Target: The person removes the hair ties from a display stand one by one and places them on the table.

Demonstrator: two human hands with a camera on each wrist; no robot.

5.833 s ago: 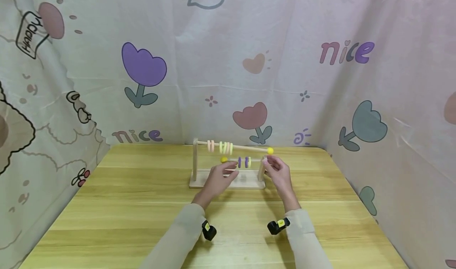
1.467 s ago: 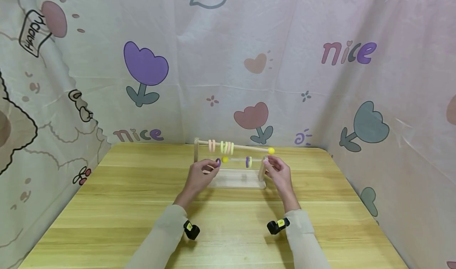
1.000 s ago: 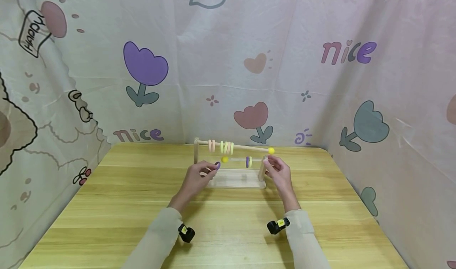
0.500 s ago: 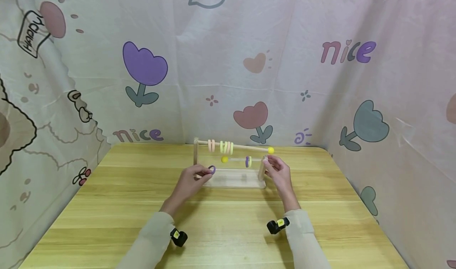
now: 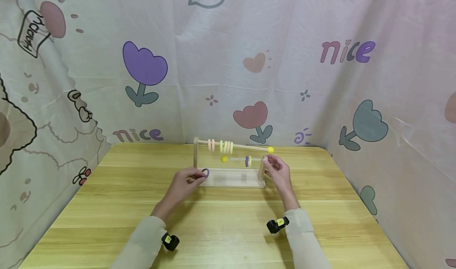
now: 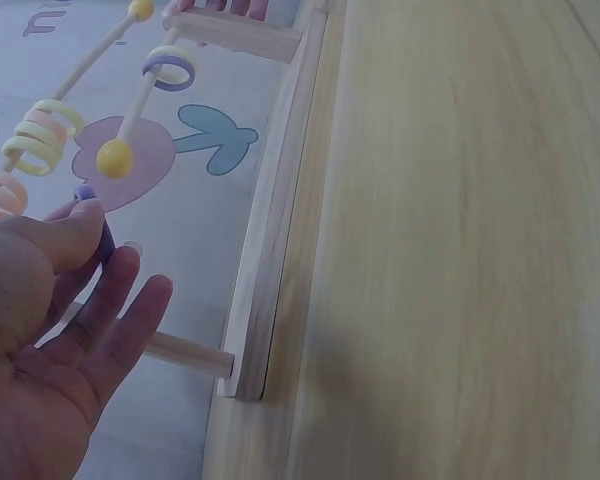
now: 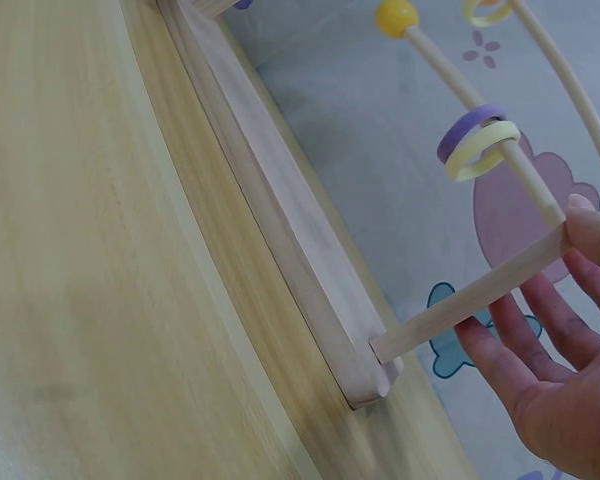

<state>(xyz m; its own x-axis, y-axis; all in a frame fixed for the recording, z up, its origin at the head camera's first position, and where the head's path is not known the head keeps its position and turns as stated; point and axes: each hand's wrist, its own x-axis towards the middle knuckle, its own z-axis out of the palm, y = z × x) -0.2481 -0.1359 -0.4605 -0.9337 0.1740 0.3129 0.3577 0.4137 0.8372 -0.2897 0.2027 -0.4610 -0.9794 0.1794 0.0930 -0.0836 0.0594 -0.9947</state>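
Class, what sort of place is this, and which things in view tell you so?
Probably a small indoor filming corner for tabletop work: a wood-grain table, a printed cloth hanging in folds behind it and at the sides, and a wrist camera on each arm.

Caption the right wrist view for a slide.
The right hand holds a post whose rod bears a purple ring, a yellow ring and, at its tip, a yellow ball.

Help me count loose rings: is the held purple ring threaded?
No, the left hand pinches the purple ring clear of both rods.
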